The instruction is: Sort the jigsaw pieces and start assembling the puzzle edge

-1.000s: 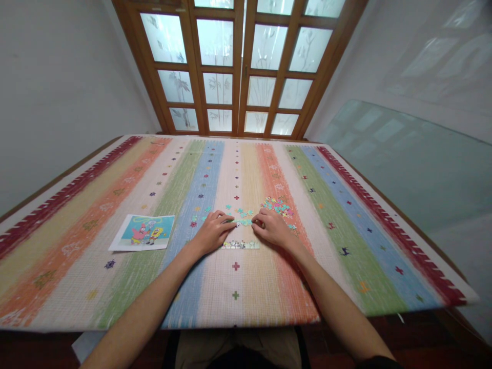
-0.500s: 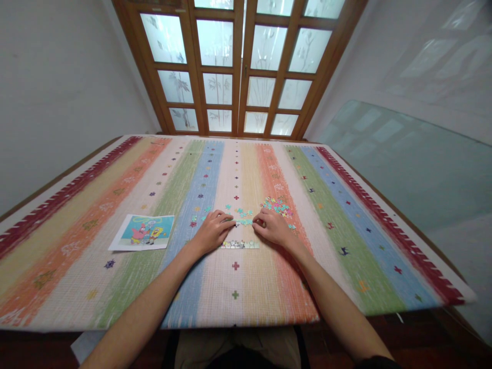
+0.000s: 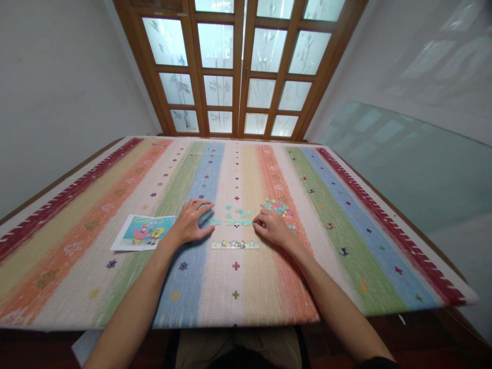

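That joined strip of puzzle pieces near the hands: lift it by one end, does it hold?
Probably not: the joined strip is one thin row of small pieces, so it would likely sag or separate. It looks very light. On the woven striped mat, a push may snag rather than slide.

Left hand (image 3: 191, 222) off teal strip (image 3: 239, 222), moved left, fingers spread.

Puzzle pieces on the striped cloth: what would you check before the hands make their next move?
1. Left hand free, fingers spread flat: ok.
2. Right hand at the teal joined strip: ok; whether it grips, cannot tell.
3. Finished row lies flat and unbroken: ok.
4. Loose pile close to the right hand: ok.
5. Reference picture uncovered, in view: ok.
6. Which piece fits next: cannot tell, too small.
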`<state>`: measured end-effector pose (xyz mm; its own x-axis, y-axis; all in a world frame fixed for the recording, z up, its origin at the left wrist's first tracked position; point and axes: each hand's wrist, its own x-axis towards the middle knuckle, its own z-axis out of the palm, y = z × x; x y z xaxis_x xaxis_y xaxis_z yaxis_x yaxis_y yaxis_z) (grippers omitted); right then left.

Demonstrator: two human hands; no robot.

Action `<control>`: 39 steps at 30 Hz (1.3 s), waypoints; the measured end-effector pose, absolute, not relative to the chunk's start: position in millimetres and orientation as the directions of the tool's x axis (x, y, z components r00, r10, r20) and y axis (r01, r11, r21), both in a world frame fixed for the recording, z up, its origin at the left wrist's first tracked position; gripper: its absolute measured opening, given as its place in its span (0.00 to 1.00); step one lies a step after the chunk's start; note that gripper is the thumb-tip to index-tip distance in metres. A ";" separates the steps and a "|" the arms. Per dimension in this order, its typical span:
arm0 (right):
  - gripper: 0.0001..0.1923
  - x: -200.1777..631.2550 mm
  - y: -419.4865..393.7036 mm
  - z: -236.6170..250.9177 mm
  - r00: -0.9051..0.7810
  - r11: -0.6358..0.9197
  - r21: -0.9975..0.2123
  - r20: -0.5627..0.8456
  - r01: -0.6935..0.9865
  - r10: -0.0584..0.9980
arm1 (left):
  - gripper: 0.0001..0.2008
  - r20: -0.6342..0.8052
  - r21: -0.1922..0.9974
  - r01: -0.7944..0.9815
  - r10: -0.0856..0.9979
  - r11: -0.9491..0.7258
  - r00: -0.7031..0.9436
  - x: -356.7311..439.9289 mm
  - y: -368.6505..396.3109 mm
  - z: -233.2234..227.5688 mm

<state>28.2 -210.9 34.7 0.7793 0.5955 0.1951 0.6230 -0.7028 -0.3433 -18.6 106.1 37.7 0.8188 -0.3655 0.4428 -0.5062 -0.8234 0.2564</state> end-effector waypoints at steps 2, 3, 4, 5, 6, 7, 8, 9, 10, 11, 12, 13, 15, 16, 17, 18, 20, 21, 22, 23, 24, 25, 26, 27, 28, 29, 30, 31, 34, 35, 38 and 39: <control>0.08 27.8 -211.0 34.6 0.779 -0.702 -0.344 0.199 0.624 0.595 | 0.27 0.432 0.252 -0.499 -0.365 -0.829 0.825 -18.4 119.3 37.7; 0.08 27.7 -210.9 34.7 0.779 -0.702 -0.345 0.198 0.623 0.594 | 0.27 0.424 0.250 -0.492 -0.363 -0.834 0.830 -18.4 124.3 37.2; 0.08 27.5 -210.8 34.9 0.780 -0.702 -0.348 0.197 0.622 0.594 | 0.26 0.416 0.250 -0.485 -0.360 -0.838 0.835 -18.3 128.0 36.5; 0.08 27.5 -210.7 35.1 0.781 -0.702 -0.350 0.195 0.620 0.593 | 0.25 0.408 0.249 -0.478 -0.356 -0.842 0.841 -18.4 130.5 35.9; 0.09 27.5 -210.5 35.3 0.782 -0.702 -0.353 0.194 0.619 0.592 | 0.25 0.401 0.249 -0.471 -0.353 -0.846 0.845 -18.4 131.7 35.4; 0.09 27.6 -210.4 35.4 0.783 -0.702 -0.354 0.193 0.617 0.591 | 0.24 0.396 0.249 -0.467 -0.351 -0.848 0.849 -18.6 132.1 35.3; 0.09 27.8 -210.3 35.4 0.784 -0.703 -0.355 0.194 0.617 0.590 | 0.24 0.391 0.249 -0.465 -0.351 -0.850 0.851 -18.8 132.0 35.6; 0.09 28.0 -210.2 35.3 0.783 -0.702 -0.355 0.195 0.618 0.591 | 0.23 0.387 0.249 -0.464 -0.351 -0.850 0.853 -19.1 131.7 36.4; 0.08 28.2 -210.2 35.1 0.782 -0.701 -0.353 0.197 0.620 0.592 | 0.23 0.385 0.250 -0.461 -0.350 -0.851 0.854 -19.5 131.7 37.4; 0.08 28.4 -210.3 34.8 0.780 -0.699 -0.352 0.198 0.622 0.594 | 0.23 0.381 0.252 -0.457 -0.346 -0.853 0.857 -19.8 132.3 38.7; 0.08 28.4 -210.3 34.5 0.778 -0.698 -0.351 0.200 0.624 0.596 | 0.22 0.377 0.253 -0.450 -0.341 -0.856 0.861 -20.1 133.6 39.9; 0.08 28.4 -210.3 34.2 0.777 -0.697 -0.349 0.202 0.626 0.596 | 0.21 0.371 0.254 -0.441 -0.334 -0.861 0.866 -20.3 135.7 40.8; 0.09 28.2 -210.4 33.6 0.777 -0.698 -0.348 0.207 0.626 0.594 | 0.18 0.361 0.253 -0.420 -0.317 -0.872 0.877 -20.4 141.8 41.6; 0.09 28.1 -210.5 33.4 0.779 -0.699 -0.348 0.209 0.624 0.591 | 0.16 0.354 0.253 -0.409 -0.310 -0.877 0.883 -20.3 145.3 41.4; 0.08 28.0 -210.5 33.2 0.781 -0.702 -0.348 0.209 0.622 0.588 | 0.15 0.344 0.254 -0.398 -0.302 -0.882 0.889 -20.0 148.7 40.9; 0.08 27.9 -210.6 33.0 0.783 -0.703 -0.349 0.208 0.619 0.586 | 0.14 0.330 0.256 -0.385 -0.294 -0.886 0.897 -19.8 151.8 40.2; 0.08 28.0 -210.8 32.5 0.783 -0.703 -0.350 0.202 0.619 0.588 | 0.14 0.297 0.262 -0.361 -0.282 -0.895 0.913 -19.3 156.7 39.0; 0.08 28.2 -210.9 32.1 0.781 -0.701 -0.350 0.201 0.621 0.591 | 0.14 0.281 0.265 -0.350 -0.276 -0.898 0.919 -19.1 158.2 38.6; 0.08 28.4 -211.1 31.7 0.779 -0.699 -0.351 0.201 0.623 0.594 | 0.15 0.269 0.269 -0.342 -0.271 -0.900 0.924 -18.9 159.2 38.4; 0.08 28.6 -211.3 31.2 0.777 -0.697 -0.351 0.203 0.626 0.596 | 0.15 0.262 0.274 -0.338 -0.268 -0.900 0.927 -18.9 159.8 38.4; 0.08 28.7 -211.6 30.7 0.776 -0.695 -0.351 0.206 0.628 0.596 | 0.15 0.259 0.279 -0.338 -0.268 -0.899 0.928 -18.8 159.9 38.6; 0.08 28.9 -211.8 30.1 0.775 -0.694 -0.352 0.210 0.629 0.596 | 0.15 0.258 0.285 -0.340 -0.270 -0.896 0.928 -18.7 159.8 38.7; 0.08 29.0 -212.0 29.5 0.774 -0.692 -0.352 0.214 0.630 0.596 | 0.15 0.257 0.290 -0.344 -0.274 -0.893 0.927 -18.6 159.6 38.9; 0.09 29.1 -212.2 29.0 0.773 -0.690 -0.353 0.217 0.632 0.596 | 0.14 0.255 0.295 -0.350 -0.280 -0.889 0.926 -18.5 159.2 39.0; 0.09 29.1 -212.4 28.5 0.772 -0.689 -0.354 0.218 0.633 0.597 | 0.14 0.253 0.301 -0.355 -0.285 -0.885 0.925 -18.4 158.9 38.9; 0.09 29.1 -212.6 28.1 0.771 -0.687 -0.356 0.218 0.633 0.598 | 0.14 0.250 0.306 -0.359 -0.290 -0.881 0.924 -18.2 158.6 38.8; 0.09 29.1 -212.7 27.8 0.771 -0.687 -0.356 0.218 0.633 0.598 | 0.14 0.249 0.312 -0.363 -0.293 -0.878 0.923 -18.0 158.2 38.6; 0.09 29.1 -212.8 27.6 0.772 -0.687 -0.357 0.217 0.633 0.598 | 0.14 0.247 0.316 -0.365 -0.296 -0.876 0.923 -17.8 157.7 38.4; 0.09 29.0 -212.9 27.6 0.773 -0.688 -0.356 0.218 0.632 0.596 | 0.12 0.250 0.317 -0.367 -0.296 -0.875 0.922 -17.4 155.3 37.9; 0.09 28.9 -212.9 27.7 0.772 -0.688 -0.355 0.218 0.633 0.597 | 0.12 0.252 0.311 -0.366 -0.295 -0.877 0.922 -17.3 154.0 37.8; 0.09 28.6 -212.7 27.9 0.773 -0.693 -0.346 0.216 0.632 0.597 | 0.11 0.255 0.290 -0.363 -0.294 -0.886 0.921 -17.5 148.5 37.9; 0.09 28.4 -212.6 27.9 0.774 -0.697 -0.341 0.215 0.631 0.596 | 0.11 0.256 0.282 -0.362 -0.294 -0.889 0.921 -17.7 146.3 38.0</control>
<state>28.4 -212.6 27.9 0.7740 0.5955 0.2153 0.6310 -0.6968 -0.3410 -17.7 146.3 38.0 0.9210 -0.2938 0.2558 -0.3618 -0.8886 0.2821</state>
